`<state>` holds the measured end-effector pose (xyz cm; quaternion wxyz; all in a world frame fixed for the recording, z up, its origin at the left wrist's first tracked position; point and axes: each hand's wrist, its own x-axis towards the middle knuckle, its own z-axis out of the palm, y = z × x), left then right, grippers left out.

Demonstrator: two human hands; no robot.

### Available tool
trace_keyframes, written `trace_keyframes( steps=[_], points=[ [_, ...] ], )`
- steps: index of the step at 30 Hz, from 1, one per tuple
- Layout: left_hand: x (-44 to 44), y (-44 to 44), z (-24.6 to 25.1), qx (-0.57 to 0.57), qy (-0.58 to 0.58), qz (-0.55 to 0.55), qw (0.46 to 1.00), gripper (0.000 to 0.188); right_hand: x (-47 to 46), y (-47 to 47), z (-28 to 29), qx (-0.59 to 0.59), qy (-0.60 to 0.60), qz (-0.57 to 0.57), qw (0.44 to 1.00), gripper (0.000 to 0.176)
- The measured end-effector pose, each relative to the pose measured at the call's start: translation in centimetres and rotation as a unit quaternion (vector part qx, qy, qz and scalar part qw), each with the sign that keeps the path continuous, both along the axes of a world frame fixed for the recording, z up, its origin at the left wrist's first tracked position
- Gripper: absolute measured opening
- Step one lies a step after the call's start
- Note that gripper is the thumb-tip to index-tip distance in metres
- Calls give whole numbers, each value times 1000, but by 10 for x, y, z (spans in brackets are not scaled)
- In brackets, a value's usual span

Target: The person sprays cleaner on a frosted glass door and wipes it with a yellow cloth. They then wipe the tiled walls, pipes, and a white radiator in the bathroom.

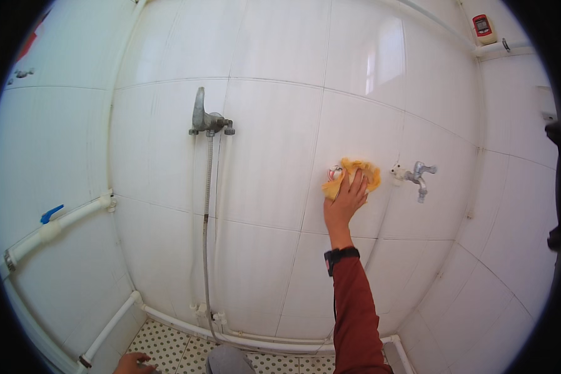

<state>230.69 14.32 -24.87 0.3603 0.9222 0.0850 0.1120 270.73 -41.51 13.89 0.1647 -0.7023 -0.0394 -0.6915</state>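
Note:
My right hand (350,189) presses a yellow cloth (373,174) against the white tiled wall (266,159), fingers spread over it. At the cloth's left edge shows a small white thing with red marks (334,173); the cloth partly covers it and I cannot tell what it is. Just right of the cloth, a metal tap (419,177) sticks out from the wall. My left hand (134,363) is low at the bottom edge of the picture, over the dotted floor, partly cut off. Whether it holds anything is unclear.
A lever shower mixer (209,120) is fixed left of centre, its metal hose (207,196) hanging to the floor. White pipes (262,345) run along the wall's base. On the left pipe sits a blue valve handle (52,214). A red-fronted device (483,27) is at upper right.

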Motion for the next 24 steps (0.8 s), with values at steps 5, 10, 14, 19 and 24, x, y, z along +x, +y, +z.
trace_keyframes(
  steps=[5,10,14,19,24],
  points=[
    [29,10,-2,-7,71,-5,997,44,22,-4,-53,-69,-58,61,994,77],
    [48,15,-13,7,71,-1,997,43,43,-21,65,-78,-192,69,976,74],
    [42,18,-20,51,55,6,997,39,52,-56,203,10,-164,-34,986,70],
    [18,18,-13,30,26,52,998,36,49,-64,141,-50,-151,-22,987,67],
    [4,16,-4,29,22,67,997,36,0,-25,-62,-57,-63,48,995,64]
  ],
)
